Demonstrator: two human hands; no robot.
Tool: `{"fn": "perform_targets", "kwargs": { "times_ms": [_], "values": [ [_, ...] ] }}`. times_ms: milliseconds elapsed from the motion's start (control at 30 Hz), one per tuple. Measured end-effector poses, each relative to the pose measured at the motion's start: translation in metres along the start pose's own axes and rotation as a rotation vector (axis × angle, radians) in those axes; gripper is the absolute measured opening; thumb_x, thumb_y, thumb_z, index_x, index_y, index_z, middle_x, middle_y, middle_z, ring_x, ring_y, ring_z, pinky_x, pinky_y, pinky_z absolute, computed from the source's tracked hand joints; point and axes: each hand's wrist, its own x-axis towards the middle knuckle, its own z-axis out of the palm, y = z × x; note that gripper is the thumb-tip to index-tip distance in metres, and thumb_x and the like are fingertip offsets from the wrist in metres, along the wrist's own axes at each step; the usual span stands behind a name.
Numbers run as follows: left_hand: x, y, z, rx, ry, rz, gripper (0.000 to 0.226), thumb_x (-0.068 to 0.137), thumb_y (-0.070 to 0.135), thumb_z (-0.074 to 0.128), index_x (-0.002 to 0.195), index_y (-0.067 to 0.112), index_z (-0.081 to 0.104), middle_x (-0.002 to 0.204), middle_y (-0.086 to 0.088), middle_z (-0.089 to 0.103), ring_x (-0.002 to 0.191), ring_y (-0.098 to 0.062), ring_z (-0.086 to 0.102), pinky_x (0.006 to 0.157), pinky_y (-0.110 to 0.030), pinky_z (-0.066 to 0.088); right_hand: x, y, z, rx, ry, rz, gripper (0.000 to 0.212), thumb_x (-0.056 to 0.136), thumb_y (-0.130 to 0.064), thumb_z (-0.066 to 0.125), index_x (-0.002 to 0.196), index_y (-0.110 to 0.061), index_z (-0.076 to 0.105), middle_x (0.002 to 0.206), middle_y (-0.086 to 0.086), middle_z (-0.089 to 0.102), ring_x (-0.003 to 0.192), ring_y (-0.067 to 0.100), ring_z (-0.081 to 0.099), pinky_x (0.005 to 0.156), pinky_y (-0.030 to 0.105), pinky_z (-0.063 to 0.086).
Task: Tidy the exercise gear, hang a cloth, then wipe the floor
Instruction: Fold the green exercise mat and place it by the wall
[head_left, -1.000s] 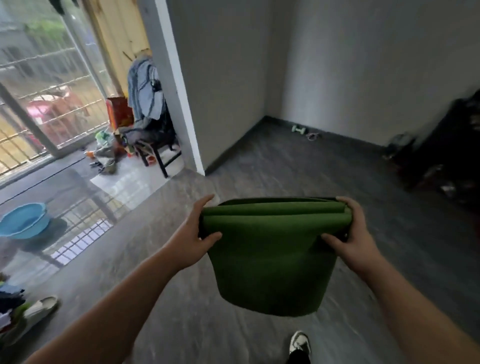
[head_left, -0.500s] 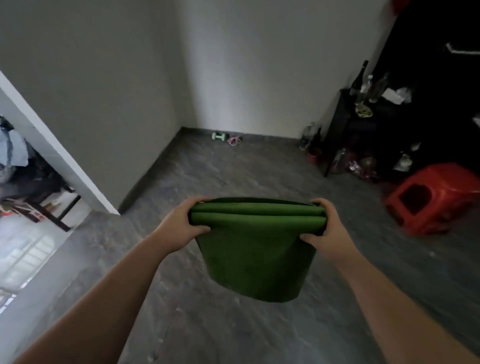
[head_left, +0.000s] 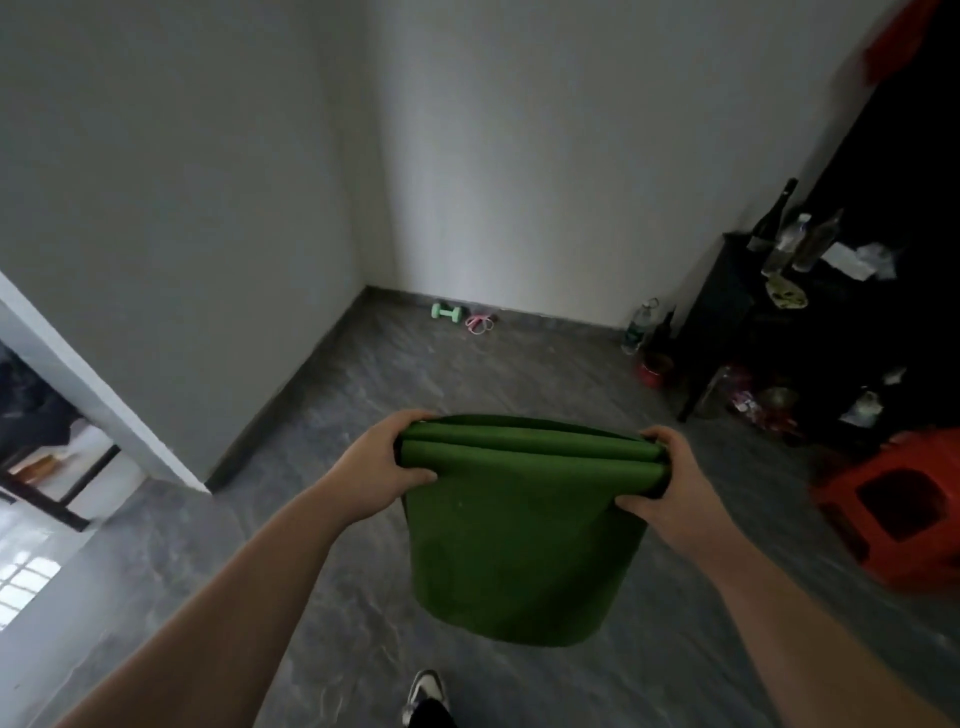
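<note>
A folded green exercise mat (head_left: 519, 540) hangs in front of me above the grey floor, its folded edges on top and its loop sagging down. My left hand (head_left: 382, 465) grips the mat's upper left end, fingers curled over the top and thumb on the front. My right hand (head_left: 670, 480) grips the upper right end the same way. Far off in the room's corner lie a mint green dumbbell (head_left: 445, 312) and a pink resistance band (head_left: 480, 323) on the floor.
A red plastic stool (head_left: 898, 506) stands at the right. Behind it a dark shelf (head_left: 737, 312) carries bottles, with more bottles and clutter on the floor around it. A white wall corner (head_left: 156, 441) juts out at the left. My shoe (head_left: 426, 693) shows at the bottom.
The view has swung right, from the balcony doorway to the room's corner and the stool. Both hands keep the same grip on the mat, carried closer to the corner.
</note>
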Motion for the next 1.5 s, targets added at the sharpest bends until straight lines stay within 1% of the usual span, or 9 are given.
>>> {"fn": "perform_targets", "kwargs": {
  "times_ms": [167,333,467,700,867,1033,1133,1300,1500],
  "values": [
    [0.107,-0.033,-0.042,-0.012,-0.045,0.004,0.067,0.071,0.011,0.084,0.117,0.048,0.052,0.115,0.012,0.061,0.105,-0.003,0.059,0.091,-0.03,0.052,0.103,-0.028,0.028,-0.017,0.023,0.043,0.076,0.073,-0.006,0.082,0.126,-0.036,0.037,0.109,-0.018,0.048,0.095,0.011,0.056,0.079,0.037,0.052],
    [0.21,-0.038,-0.064,0.017,-0.069,0.028,0.072,0.071,0.001,0.082,0.103,0.058,0.05,0.106,0.024,0.054,0.093,0.019,0.054,0.078,-0.004,0.042,0.193,-0.043,0.03,0.01,0.05,0.085,0.077,0.074,-0.007,0.081,0.128,-0.037,0.036,0.109,-0.018,0.049,0.093,0.006,0.056,0.073,0.028,0.048],
    [0.298,-0.048,-0.065,0.061,-0.138,0.015,0.073,0.07,0.008,0.084,0.122,0.043,0.049,0.119,0.011,0.059,0.106,-0.005,0.059,0.094,-0.027,0.048,0.273,-0.036,0.028,0.006,0.055,0.101,0.071,0.074,-0.006,0.081,0.124,-0.035,0.039,0.107,-0.016,0.052,0.091,0.006,0.057,0.069,0.026,0.048],
    [0.477,-0.073,-0.039,0.278,-0.273,0.008,0.085,0.07,0.02,0.085,0.143,0.03,0.041,0.135,0.0,0.048,0.121,-0.016,0.049,0.102,-0.032,0.043,0.441,0.002,0.014,-0.059,0.018,0.125,0.068,0.071,-0.007,0.083,0.115,-0.034,0.039,0.102,-0.008,0.055,0.086,0.008,0.057,0.066,0.028,0.046],
    [0.589,-0.072,-0.019,0.355,-0.306,-0.03,0.077,0.072,0.019,0.082,0.139,0.022,0.045,0.129,-0.005,0.047,0.115,-0.021,0.053,0.097,-0.029,0.044,0.563,0.011,-0.009,-0.157,-0.105,0.105,0.07,0.07,-0.008,0.082,0.12,-0.03,0.038,0.108,-0.003,0.053,0.092,0.017,0.058,0.069,0.028,0.045],
    [0.686,-0.08,-0.014,0.334,-0.267,-0.053,0.071,0.075,0.013,0.08,0.138,0.021,0.048,0.127,-0.005,0.048,0.11,-0.02,0.053,0.094,-0.031,0.046,0.675,0.008,-0.019,-0.351,-0.226,0.047,0.083,0.072,-0.012,0.079,0.142,-0.024,0.037,0.135,0.004,0.042,0.118,0.02,0.047,0.099,0.032,0.042],
    [0.753,-0.1,-0.012,0.29,-0.255,-0.064,0.065,0.074,0.012,0.078,0.132,0.026,0.052,0.123,-0.006,0.051,0.099,-0.021,0.057,0.083,-0.037,0.054,0.745,0.016,-0.016,-0.432,-0.292,0.071,0.086,0.07,-0.016,0.078,0.145,-0.024,0.036,0.141,0.007,0.04,0.123,0.024,0.047,0.099,0.032,0.043],
    [0.861,-0.139,-0.004,0.299,-0.284,-0.092,0.067,0.073,0.014,0.076,0.133,0.027,0.05,0.124,-0.001,0.048,0.105,-0.02,0.054,0.086,-0.031,0.047,0.863,0.025,0.003,-0.539,-0.361,0.075,0.079,0.069,-0.022,0.077,0.14,-0.024,0.042,0.135,0.004,0.041,0.12,0.025,0.049,0.097,0.037,0.046],
    [1.008,-0.206,0.007,0.286,-0.34,-0.129,0.066,0.072,0.009,0.075,0.13,0.026,0.052,0.126,-0.005,0.048,0.105,-0.023,0.056,0.083,-0.031,0.049,1.001,0.061,0.046,-0.508,-0.281,0.082,0.068,0.066,-0.012,0.076,0.13,-0.016,0.052,0.128,0.008,0.049,0.115,0.029,0.052,0.096,0.038,0.046]
  ]
}}
